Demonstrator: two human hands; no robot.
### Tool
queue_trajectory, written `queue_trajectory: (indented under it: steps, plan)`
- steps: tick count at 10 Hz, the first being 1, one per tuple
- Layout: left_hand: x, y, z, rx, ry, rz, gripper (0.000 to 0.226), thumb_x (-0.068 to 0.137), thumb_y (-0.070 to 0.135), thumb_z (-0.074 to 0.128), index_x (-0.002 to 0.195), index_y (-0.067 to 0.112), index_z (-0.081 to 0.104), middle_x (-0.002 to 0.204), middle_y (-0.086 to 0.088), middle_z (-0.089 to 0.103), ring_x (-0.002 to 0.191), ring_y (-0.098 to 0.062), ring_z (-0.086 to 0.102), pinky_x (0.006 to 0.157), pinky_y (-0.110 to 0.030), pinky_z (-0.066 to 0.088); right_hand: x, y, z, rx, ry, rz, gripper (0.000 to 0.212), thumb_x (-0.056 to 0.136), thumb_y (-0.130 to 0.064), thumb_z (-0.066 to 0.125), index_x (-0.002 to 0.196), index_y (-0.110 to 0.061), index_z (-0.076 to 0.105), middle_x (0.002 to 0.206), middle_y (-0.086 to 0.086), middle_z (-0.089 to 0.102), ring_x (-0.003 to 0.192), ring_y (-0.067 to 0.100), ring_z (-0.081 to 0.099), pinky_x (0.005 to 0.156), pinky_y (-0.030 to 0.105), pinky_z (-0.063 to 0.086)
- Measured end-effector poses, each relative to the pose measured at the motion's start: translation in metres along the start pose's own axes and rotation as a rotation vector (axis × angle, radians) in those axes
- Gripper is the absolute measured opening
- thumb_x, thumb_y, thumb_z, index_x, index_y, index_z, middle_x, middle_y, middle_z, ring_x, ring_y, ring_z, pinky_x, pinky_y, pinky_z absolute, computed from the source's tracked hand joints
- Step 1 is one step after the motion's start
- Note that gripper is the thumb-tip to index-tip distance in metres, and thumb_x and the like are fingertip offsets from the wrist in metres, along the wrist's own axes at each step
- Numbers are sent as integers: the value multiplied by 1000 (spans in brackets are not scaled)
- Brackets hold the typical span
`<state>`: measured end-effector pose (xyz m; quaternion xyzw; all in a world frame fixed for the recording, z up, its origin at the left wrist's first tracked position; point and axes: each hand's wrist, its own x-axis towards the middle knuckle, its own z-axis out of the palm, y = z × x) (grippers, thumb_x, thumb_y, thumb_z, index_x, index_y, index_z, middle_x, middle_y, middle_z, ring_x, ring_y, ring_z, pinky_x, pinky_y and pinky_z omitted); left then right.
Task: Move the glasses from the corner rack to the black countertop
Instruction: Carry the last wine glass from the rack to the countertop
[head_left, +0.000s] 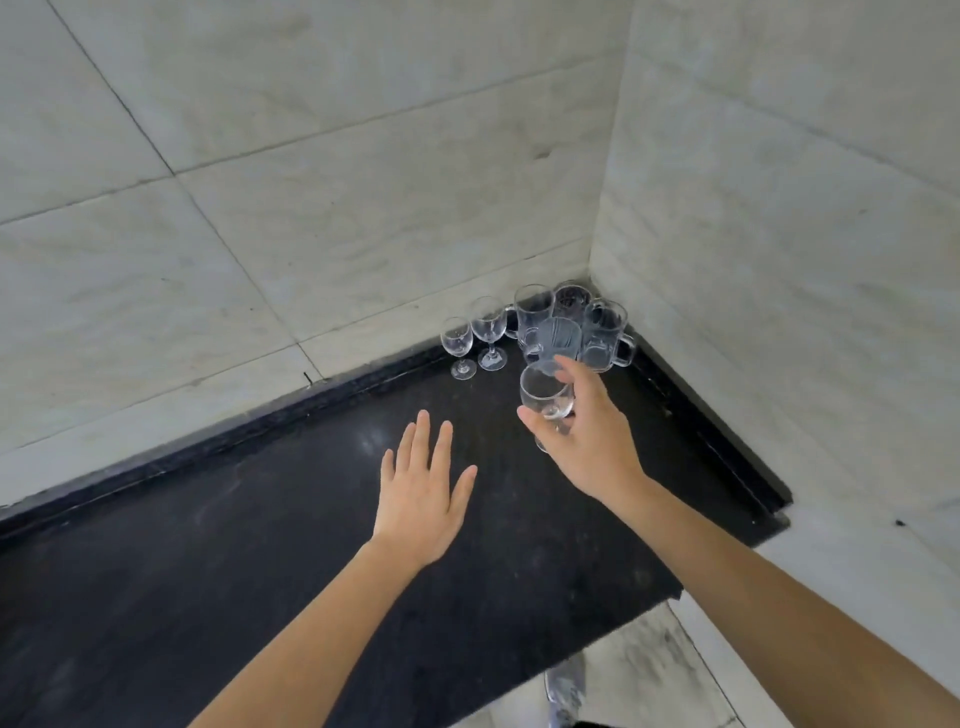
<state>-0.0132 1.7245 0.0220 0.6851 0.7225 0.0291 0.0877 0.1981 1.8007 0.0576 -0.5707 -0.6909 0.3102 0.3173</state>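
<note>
Clear stemmed wine glasses and handled glass mugs are gathered in the far corner of the black stone countertop (260, 545), where two pale marble-tiled walls (311, 182) meet. One clear stemmed glass (546, 397) is gripped by the right hand (587, 441): its bowl is clasped between the thumb on the near-left side and the fingers curled over the far rim, and its stem and foot are largely hidden behind the palm, so whether the foot is touching the countertop cannot be told. The right forearm is extended diagonally from the lower right edge of the view toward the corner, with the wrist bent slightly inward.

The left hand (423, 493) is held flat and empty, palm down, with fingers straight and slightly spread and the thumb splayed to the right. It is positioned over the countertop just left of the held glass, with nothing grasped; contact with the surface cannot be confirmed. The left forearm is stretched up from the bottom of the view.

Two small clear stemmed glasses (474, 338) are seen standing upright side by side against the back wall, left of the held glass. Just beyond the right hand, a cluster of clear glass mugs (576, 327) is packed tightly into the corner itself, with one handle projecting to the right. A pale marble floor (649, 670) is visible below the countertop's edge at the lower right.
</note>
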Motion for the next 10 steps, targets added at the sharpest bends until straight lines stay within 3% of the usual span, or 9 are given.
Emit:
queue_trajectory:
  steps: [2, 3, 5, 7, 9, 10]
  plan:
    - [73, 1, 48, -13, -173, -54, 69, 100, 56, 16, 157, 19, 4, 165, -10, -8, 153, -29, -1, 121, -50, 12, 90, 43, 39, -63, -125, 20, 71, 90, -53, 67, 148, -28, 35, 148, -10, 51, 129, 12, 55, 95, 30, 46]
    - [109, -12, 80, 27, -257, -61, 69, 101, 56, 20, 157, 21, 4, 165, -11, -8, 153, -31, -1, 121, -53, 15, 122, 65, 71, -65, -176, 24, 75, 91, -52, 67, 151, -24, 32, 152, -5, 48, 132, 15, 53, 102, 33, 47]
    - [156, -33, 131, 41, -432, -59, 65, 101, 58, 19, 157, 31, 2, 166, -3, -10, 152, -31, -7, 117, -64, 13, 158, 92, 124, -77, -192, 42, 78, 91, -46, 69, 153, -18, 31, 154, 0, 46, 134, 15, 51, 103, 25, 40]
    - [156, -40, 150, 71, -461, -52, 64, 101, 60, 14, 155, 35, -8, 165, 0, -17, 151, -30, -15, 116, -67, 8, 175, 101, 151, -44, -191, 12, 76, 90, -47, 69, 151, -20, 33, 149, 2, 49, 131, 16, 53, 101, 42, 52]
    - [154, -43, 152, 70, -477, -50, 64, 100, 60, 12, 154, 36, -13, 164, 0, -22, 150, -29, -19, 116, -68, 7, 177, 99, 154, -57, -163, 12, 75, 90, -44, 72, 150, -21, 33, 146, 2, 49, 130, 15, 52, 97, 41, 54]
    - [157, -42, 152, 76, -479, -48, 64, 100, 61, 10, 153, 37, -16, 163, 1, -25, 150, -29, -20, 116, -68, 5, 177, 98, 154, -101, -202, 24, 80, 91, -40, 71, 154, -21, 27, 151, 4, 45, 136, 17, 48, 103, 40, 51]
